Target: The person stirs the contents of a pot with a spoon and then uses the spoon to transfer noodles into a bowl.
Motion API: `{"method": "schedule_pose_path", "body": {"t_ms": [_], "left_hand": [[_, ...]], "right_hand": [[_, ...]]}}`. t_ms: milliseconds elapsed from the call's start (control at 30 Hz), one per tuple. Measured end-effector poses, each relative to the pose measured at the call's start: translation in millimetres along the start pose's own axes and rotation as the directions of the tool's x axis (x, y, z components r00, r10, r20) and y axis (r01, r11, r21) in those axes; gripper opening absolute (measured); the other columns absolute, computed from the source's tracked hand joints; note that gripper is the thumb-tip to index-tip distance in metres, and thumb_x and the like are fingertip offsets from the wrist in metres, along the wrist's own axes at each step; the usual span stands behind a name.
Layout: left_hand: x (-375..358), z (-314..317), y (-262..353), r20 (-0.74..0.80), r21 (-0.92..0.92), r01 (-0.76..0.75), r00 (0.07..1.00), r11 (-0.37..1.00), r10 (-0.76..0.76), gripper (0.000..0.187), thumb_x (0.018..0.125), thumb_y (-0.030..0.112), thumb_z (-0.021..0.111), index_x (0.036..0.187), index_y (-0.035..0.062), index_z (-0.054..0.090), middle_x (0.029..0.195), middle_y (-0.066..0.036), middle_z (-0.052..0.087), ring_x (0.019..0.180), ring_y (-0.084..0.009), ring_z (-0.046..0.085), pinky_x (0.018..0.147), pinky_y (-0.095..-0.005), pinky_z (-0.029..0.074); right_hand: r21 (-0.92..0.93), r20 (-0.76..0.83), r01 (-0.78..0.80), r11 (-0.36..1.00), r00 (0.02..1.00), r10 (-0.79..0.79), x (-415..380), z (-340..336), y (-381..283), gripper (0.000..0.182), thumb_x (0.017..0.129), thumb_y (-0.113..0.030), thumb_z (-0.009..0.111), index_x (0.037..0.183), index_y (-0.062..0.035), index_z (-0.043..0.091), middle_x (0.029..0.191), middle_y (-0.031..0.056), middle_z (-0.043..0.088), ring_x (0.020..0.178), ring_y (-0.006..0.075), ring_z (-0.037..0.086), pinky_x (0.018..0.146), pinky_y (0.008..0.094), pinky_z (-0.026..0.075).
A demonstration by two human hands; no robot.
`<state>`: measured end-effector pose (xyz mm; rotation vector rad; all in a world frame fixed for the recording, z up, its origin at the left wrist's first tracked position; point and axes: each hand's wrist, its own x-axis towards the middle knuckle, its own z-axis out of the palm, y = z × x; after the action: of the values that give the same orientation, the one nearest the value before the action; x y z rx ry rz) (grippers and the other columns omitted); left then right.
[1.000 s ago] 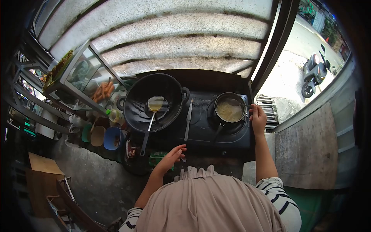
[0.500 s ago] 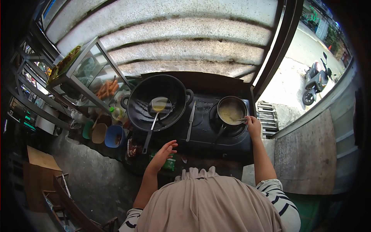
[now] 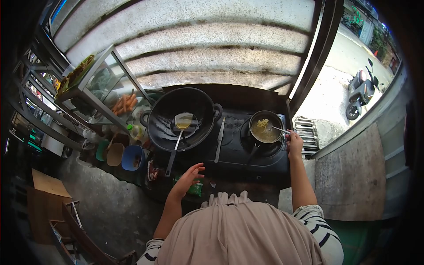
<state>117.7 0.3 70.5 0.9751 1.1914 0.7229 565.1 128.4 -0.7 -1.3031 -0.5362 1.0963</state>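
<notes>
My right hand (image 3: 294,143) is closed round the handle of a slim metal utensil (image 3: 281,130), whose head is hidden by noodles. The utensil reaches over a small saucepan (image 3: 255,140) on the right burner. A clump of yellow noodles (image 3: 263,123) shows above the cloudy liquid in the pan. My left hand (image 3: 187,180) holds nothing, its fingers apart, over a green packet (image 3: 195,189) at the stove's front edge. A large black wok (image 3: 179,99) stands on the left burner, with a ladle (image 3: 178,140) of yellowish liquid resting in it. A knife (image 3: 220,140) lies between the two pans.
Blue (image 3: 131,163), tan and green containers stand left of the stove, near a bottle with a green cap (image 3: 136,130). A glass display case (image 3: 104,88) holds orange sausage-like items (image 3: 124,104). A metal grate (image 3: 306,134) and a parked scooter (image 3: 362,95) are at right.
My right hand has shifted slightly right and down, tilting the utensil. The noodles have come up into a clump above the liquid. My left hand has barely moved.
</notes>
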Motion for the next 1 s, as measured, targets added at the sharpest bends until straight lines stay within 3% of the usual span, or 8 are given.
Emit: {"method": "schedule_pose_path", "body": {"t_ms": [100, 233, 300, 500, 633, 733, 800, 1000], "left_hand": [[1.1, -3.5, -3.1, 0.000, -0.016, 0.003, 1.000, 1.000, -0.003, 0.047, 0.097, 0.039, 0.041, 0.136, 0.0120, 0.039, 0.130, -0.006, 0.048, 0.109, -0.0180, 0.051, 0.092, -0.0337, 0.038], [0.8, -4.7, -1.6, 0.015, -0.012, 0.015, 1.000, 1.000, -0.015, 0.047, 0.097, 0.039, 0.041, 0.136, 0.0122, 0.039, 0.130, -0.006, 0.048, 0.108, -0.0179, 0.052, 0.092, -0.0337, 0.038], [0.5, -5.7, -1.2, 0.019, -0.007, 0.019, 1.000, 1.000, -0.019, 0.047, 0.097, 0.039, 0.041, 0.136, 0.0121, 0.039, 0.130, -0.006, 0.048, 0.108, -0.0179, 0.052, 0.092, -0.0337, 0.038], [3.7, -9.7, -2.9, 0.015, -0.028, 0.019, 1.000, 0.999, -0.018, 0.049, 0.096, 0.040, 0.042, 0.136, 0.0121, 0.039, 0.130, -0.006, 0.047, 0.109, -0.0182, 0.052, 0.091, -0.0336, 0.039], [3.6, -10.3, -3.2, 0.010, -0.029, 0.023, 1.000, 0.999, -0.022, 0.048, 0.097, 0.039, 0.041, 0.136, 0.0123, 0.039, 0.131, -0.006, 0.047, 0.109, -0.0185, 0.052, 0.092, -0.0341, 0.038], [4.7, -10.2, -3.4, 0.007, -0.028, 0.024, 1.000, 0.999, -0.024, 0.048, 0.097, 0.039, 0.041, 0.137, 0.0125, 0.039, 0.131, -0.006, 0.047, 0.109, -0.0186, 0.052, 0.092, -0.0343, 0.038], [5.7, -8.5, -2.4, 0.006, -0.027, 0.025, 1.000, 0.999, -0.025, 0.048, 0.097, 0.039, 0.041, 0.137, 0.0126, 0.039, 0.131, -0.006, 0.047, 0.109, -0.0187, 0.052, 0.092, -0.0343, 0.038], [7.6, -6.0, 0.0, 0.012, -0.041, 0.012, 1.000, 0.999, -0.011, 0.046, 0.097, 0.038, 0.040, 0.135, 0.0126, 0.041, 0.129, -0.005, 0.049, 0.109, -0.0164, 0.051, 0.090, -0.0320, 0.038]], "right_hand": [[-0.341, 0.109, 0.341, 0.876, 0.940, -0.323, 3.7, 8.4, -4.3, 0.029, 0.095, -0.025, 0.050, 0.108, -0.0033, 0.063, 0.080, 0.0050, 0.065, 0.042, 0.0039, 0.044, 0.038, 0.0178, 0.032], [-0.393, 0.102, 0.400, 0.828, 0.914, -0.393, 3.5, 20.2, -10.4, 0.024, 0.092, -0.022, 0.055, 0.099, -0.0029, 0.067, 0.073, 0.0041, 0.065, 0.046, 0.0076, 0.051, 0.043, 0.0225, 0.040], [-0.617, 0.263, 0.553, 0.560, 0.816, -0.515, 9.6, 20.7, -9.1, 0.023, 0.091, -0.021, 0.055, 0.098, -0.0033, 0.068, 0.074, 0.0072, 0.066, 0.059, 0.0138, 0.059, 0.056, 0.0279, 0.046], [-0.693, 0.298, 0.520, 0.499, 0.837, -0.459, 15.0, 14.5, -6.8, 0.022, 0.086, -0.022, 0.055, 0.087, -0.0049, 0.070, 0.063, 0.0129, 0.061, 0.060, 0.0251, 0.060, 0.058, 0.0343, 0.045], [-0.777, 0.263, 0.426, 0.462, 0.888, -0.378, 14.2, 7.8, -5.1, 0.024, 0.086, -0.019, 0.053, 0.087, -0.0024, 0.069, 0.063, 0.0081, 0.062, 0.058, 0.0181, 0.059, 0.057, 0.0302, 0.045], [-0.677, 0.142, 0.229, 0.699, 0.973, -0.181, 28.3, -2.5, 5.6, 0.023, 0.085, -0.017, 0.052, 0.081, -0.0015, 0.069, 0.054, 0.0043, 0.056, 0.044, 0.0119, 0.051, 0.043, 0.0284, 0.038], [-0.443, 0.071, 0.096, 0.891, 0.995, -0.072, 29.0, -4.4, 4.9, 0.023, 0.086, -0.016, 0.050, 0.079, -0.0012, 0.067, 0.053, -0.0018, 0.050, 0.039, 0.0056, 0.042, 0.036, 0.0225, 0.029], [-0.224, 0.054, 0.002, 0.975, 0.998, 0.011, 20.0, -6.3, -20.3, 0.020, 0.090, -0.018, 0.050, 0.090, -0.0031, 0.064, 0.058, -0.0044, 0.045, 0.039, 0.0025, 0.034, 0.035, 0.0183, 0.025]]}}
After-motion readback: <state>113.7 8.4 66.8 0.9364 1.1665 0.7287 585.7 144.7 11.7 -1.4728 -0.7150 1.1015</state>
